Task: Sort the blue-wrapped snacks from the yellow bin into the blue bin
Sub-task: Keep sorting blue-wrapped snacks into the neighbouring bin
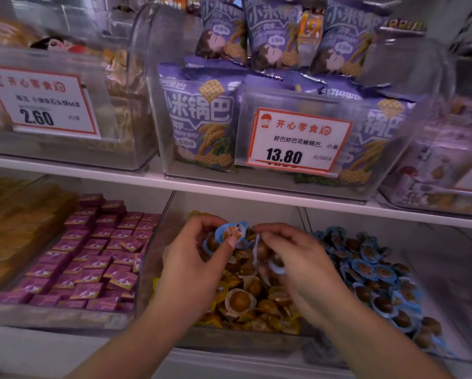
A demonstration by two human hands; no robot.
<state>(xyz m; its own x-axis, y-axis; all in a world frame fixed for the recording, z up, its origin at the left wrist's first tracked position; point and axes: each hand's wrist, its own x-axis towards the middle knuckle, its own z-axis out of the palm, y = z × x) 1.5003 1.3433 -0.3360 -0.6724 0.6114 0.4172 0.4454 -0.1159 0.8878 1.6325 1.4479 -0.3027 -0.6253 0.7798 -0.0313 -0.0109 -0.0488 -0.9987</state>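
Note:
On the lower shelf, the middle clear bin (pixel 158 269) holds yellow-wrapped round snacks (pixel 240 300) with some blue-wrapped ones mixed in. The bin to its right (pixel 448 274) holds several blue-wrapped snacks (pixel 371 269). Both my hands are over the middle bin. My left hand (pixel 191 263) pinches a blue-wrapped snack (pixel 230 232) between thumb and fingers. My right hand (pixel 297 258) has its fingers curled round other blue-wrapped snacks (pixel 277 269), partly hidden by the palm.
A bin of purple square packets (pixel 92 255) stands left of the middle bin. The shelf above (pixel 147 179) carries clear tubs of purple snack bags (pixel 202 119) with price tags (pixel 297 138) and overhangs the lower bins.

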